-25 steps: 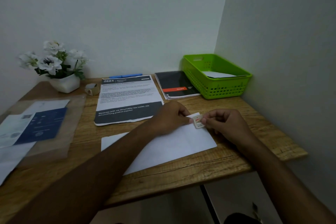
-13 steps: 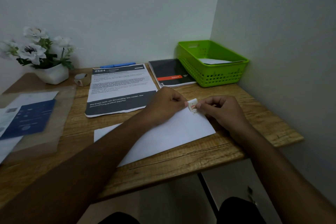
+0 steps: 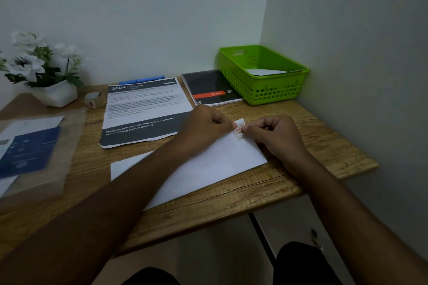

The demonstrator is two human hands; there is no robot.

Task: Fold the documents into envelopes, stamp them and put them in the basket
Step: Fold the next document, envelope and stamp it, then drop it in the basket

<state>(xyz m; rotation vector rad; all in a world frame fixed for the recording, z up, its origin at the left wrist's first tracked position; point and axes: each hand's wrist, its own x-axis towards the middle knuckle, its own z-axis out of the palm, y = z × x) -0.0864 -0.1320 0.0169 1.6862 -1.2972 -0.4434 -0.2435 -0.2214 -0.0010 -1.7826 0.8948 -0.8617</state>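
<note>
A white envelope (image 3: 208, 162) lies flat on the wooden desk (image 3: 324, 146) in front of me. At its far right corner a small stamp (image 3: 239, 129) with red print is pinched from both sides. My left hand (image 3: 203, 127) holds its left edge with curled fingers. My right hand (image 3: 275, 136) pinches its right edge between thumb and forefinger. A printed document (image 3: 143, 111) with a dark header lies behind the envelope. The green basket (image 3: 278, 95) stands in the back right corner with a white envelope (image 3: 264, 71) inside.
A black booklet (image 3: 208, 88) lies beside the basket. A blue pen (image 3: 141, 81), a tape roll (image 3: 95, 99) and a white flower pot (image 3: 55, 95) sit along the back. A clear sleeve with papers (image 3: 30, 146) covers the left side. Walls close the back and right.
The stamp has tipped up a little between both hands at the envelope's corner. The view has tilted down and shifted right; the hands stay at the same spot.
</note>
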